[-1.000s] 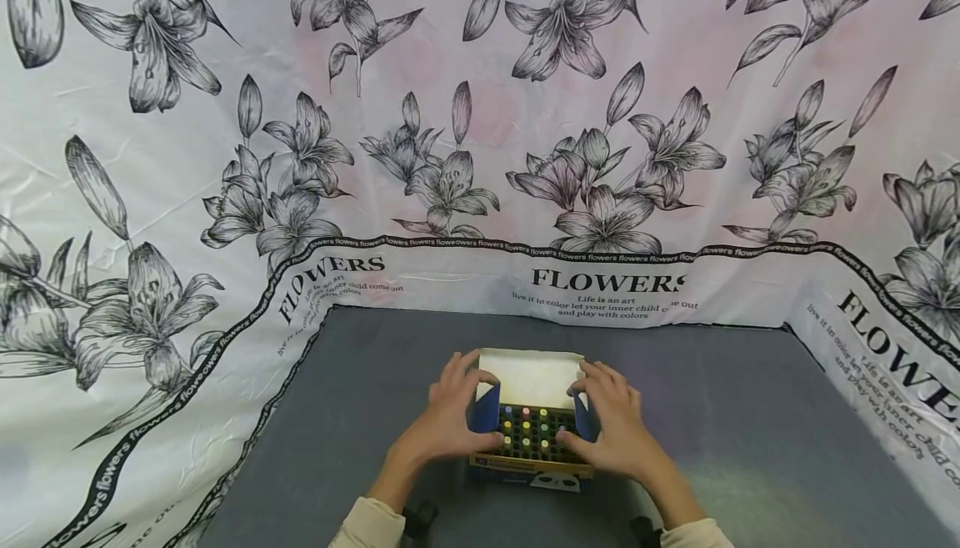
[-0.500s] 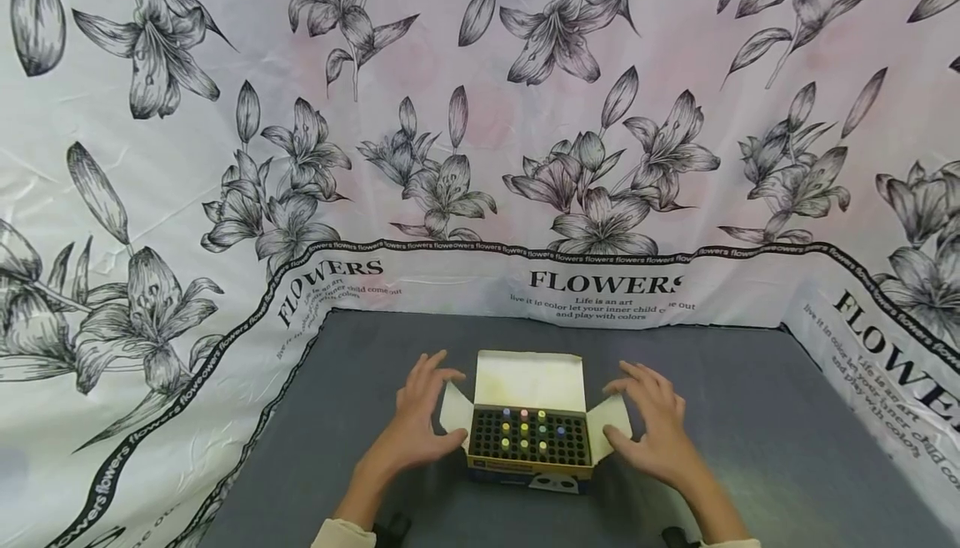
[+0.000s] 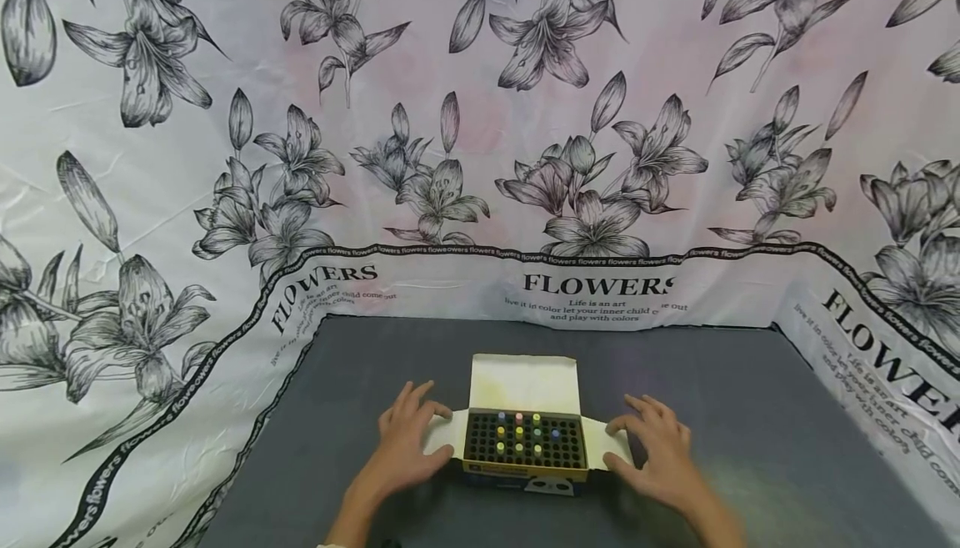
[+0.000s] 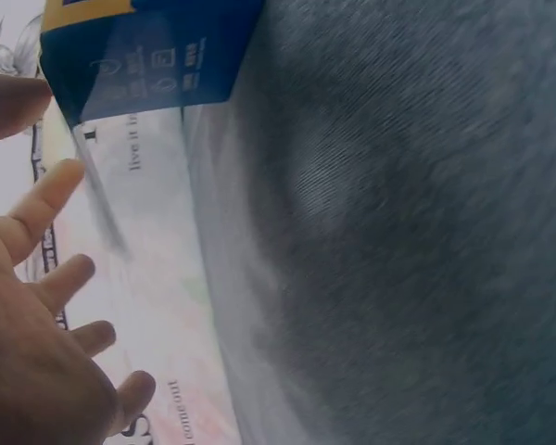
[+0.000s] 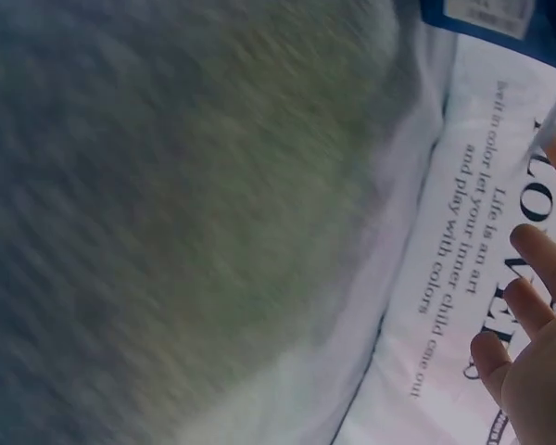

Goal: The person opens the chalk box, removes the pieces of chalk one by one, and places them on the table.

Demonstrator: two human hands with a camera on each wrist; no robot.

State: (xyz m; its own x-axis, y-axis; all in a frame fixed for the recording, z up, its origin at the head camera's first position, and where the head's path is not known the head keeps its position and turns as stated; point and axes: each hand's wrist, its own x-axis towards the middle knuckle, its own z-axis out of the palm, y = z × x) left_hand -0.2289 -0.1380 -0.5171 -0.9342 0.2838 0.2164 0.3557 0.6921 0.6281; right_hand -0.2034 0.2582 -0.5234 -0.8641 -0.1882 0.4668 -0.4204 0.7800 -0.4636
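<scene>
a rectangular blue-and-yellow cardboard box [image 3: 495,470] sits near the middle of the dark grey cloth-textured surface [image 3: 405,339], a panda printed on its front. its white-lined cardboard lid [image 3: 525,381] is raised along the far side, and a black insert [image 3: 480,441] with rows of round holes fills the inside. ten slim sticks with coloured ends [image 3: 519,432] stand upright in the holes, in three rows: blue, pink and yellow at the back; two yellow, a green and a blue in the middle; three yellowish in front.

the left hand [image 3: 408,439] has its thumb and forefinger at the white left side flap [image 3: 459,434], the right hand [image 3: 656,452] likewise at the white right side flap [image 3: 596,445]. both flaps are folded outward. the grip of each hand is released, fingers spread and clenched round nothing; whether every fingertip touches card i cannot tell. the right wrist view shows a white label [image 5: 489,14] on the box's blue end. behind hangs a white cloth [image 3: 442,56] printed with black line-drawn lilies.
</scene>
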